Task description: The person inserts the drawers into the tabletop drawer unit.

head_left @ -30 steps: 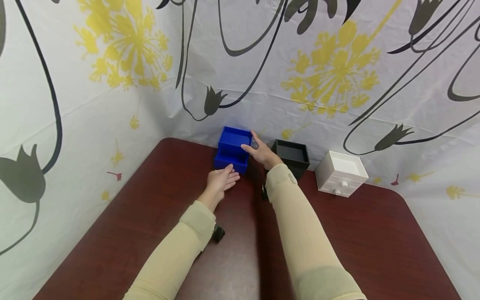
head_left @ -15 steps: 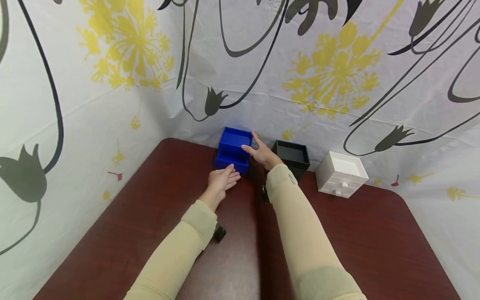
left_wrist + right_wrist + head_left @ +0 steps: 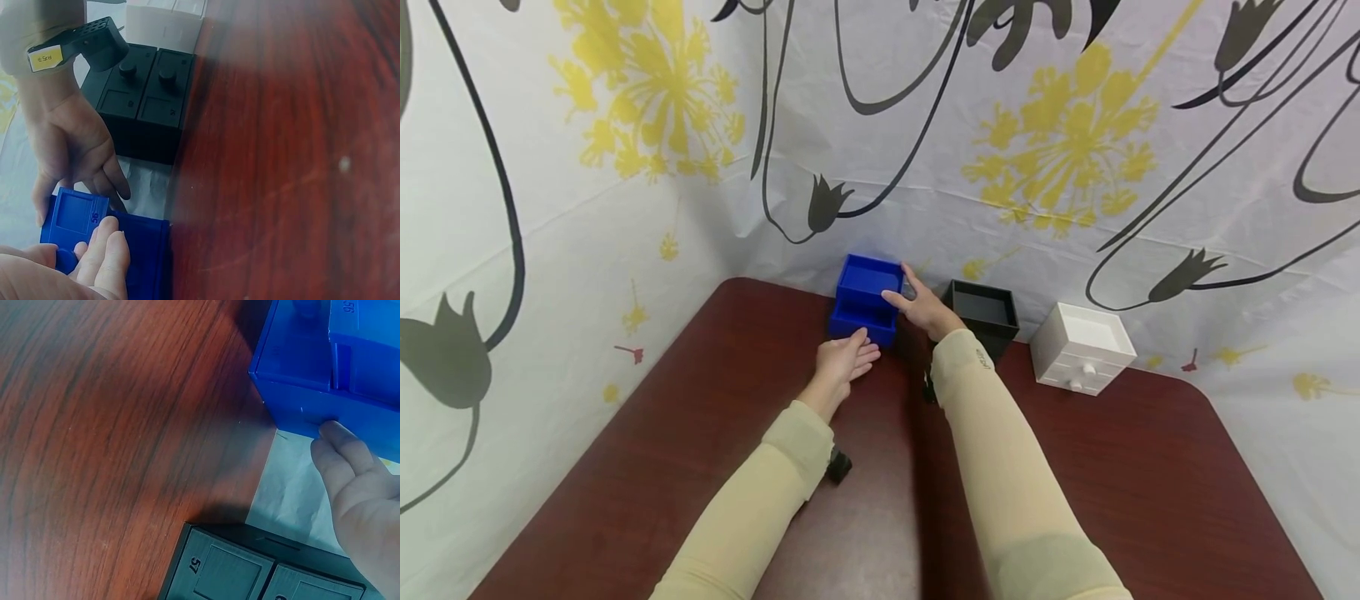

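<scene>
A small blue drawer box (image 3: 871, 275) stands at the back of the table. Its upper drawer (image 3: 75, 212), marked 56, sticks out at the front, and its inside shows from above as a blue tray. My left hand (image 3: 842, 360) is at the drawer front, where thumb and finger pinch its round blue knob (image 3: 65, 261); the other fingers extend past it. On the box's right side my right hand (image 3: 928, 310) rests with fairly straight fingers (image 3: 340, 450) against the wall. Its thumb lies near the front upper edge.
Just right of the blue box stands a black drawer box (image 3: 981, 308) with round knobs, partly behind my right arm. Farther right is a white drawer box (image 3: 1082, 346). All sit on a dark red wooden table (image 3: 700, 417), by a patterned curtain (image 3: 880, 150).
</scene>
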{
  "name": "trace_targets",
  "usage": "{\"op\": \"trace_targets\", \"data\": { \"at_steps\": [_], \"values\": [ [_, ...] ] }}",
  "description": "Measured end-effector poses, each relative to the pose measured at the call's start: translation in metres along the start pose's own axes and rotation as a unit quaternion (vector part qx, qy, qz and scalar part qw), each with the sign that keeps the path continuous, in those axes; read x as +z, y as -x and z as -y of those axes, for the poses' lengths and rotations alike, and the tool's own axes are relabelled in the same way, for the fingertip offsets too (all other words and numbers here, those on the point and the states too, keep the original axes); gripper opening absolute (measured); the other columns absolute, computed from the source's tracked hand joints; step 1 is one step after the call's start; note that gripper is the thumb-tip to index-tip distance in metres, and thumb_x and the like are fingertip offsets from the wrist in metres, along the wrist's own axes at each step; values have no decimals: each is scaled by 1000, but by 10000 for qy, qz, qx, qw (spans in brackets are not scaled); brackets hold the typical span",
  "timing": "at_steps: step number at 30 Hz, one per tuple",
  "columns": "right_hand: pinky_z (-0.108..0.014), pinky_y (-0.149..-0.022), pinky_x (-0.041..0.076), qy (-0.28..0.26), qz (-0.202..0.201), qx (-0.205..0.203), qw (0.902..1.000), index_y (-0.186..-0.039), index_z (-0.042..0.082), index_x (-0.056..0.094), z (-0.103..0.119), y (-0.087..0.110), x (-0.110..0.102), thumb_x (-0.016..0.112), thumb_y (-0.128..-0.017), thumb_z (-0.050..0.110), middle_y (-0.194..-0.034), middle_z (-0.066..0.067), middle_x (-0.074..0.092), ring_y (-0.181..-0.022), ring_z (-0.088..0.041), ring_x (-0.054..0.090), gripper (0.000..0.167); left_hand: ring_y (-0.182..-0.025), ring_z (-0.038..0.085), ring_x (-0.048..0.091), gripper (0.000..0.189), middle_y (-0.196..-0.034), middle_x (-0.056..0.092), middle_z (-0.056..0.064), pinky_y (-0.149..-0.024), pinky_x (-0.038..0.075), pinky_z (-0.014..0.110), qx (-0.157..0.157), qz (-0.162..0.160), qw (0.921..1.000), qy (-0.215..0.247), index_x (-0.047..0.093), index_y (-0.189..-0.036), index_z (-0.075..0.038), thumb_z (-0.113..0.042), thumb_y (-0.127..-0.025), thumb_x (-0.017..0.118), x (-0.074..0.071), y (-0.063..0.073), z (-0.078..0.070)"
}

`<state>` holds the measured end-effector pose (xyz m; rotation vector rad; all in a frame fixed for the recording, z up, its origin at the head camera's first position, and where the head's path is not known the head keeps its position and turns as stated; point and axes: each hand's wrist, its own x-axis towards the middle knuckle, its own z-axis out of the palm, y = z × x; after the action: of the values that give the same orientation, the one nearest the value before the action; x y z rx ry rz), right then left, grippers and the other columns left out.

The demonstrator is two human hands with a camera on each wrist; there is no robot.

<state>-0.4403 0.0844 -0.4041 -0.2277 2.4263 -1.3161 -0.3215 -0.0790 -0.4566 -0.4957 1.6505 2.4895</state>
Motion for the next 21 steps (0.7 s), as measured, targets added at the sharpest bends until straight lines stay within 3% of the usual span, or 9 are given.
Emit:
{"op": "trace_targets", "data": {
  "at_steps": [21],
  "values": [
    [-56, -121, 20, -25, -10, -21, 10000, -160, 51, 2, 1, 1, 1, 62, -96, 58, -171, -5, 1, -155, -35, 6, 87, -111, 26, 70, 46, -121, 71, 19, -97, 54, 39, -16, 63, 10000, 52, 65, -129, 3, -34, -101, 65, 1, -3, -2]
  ]
}}
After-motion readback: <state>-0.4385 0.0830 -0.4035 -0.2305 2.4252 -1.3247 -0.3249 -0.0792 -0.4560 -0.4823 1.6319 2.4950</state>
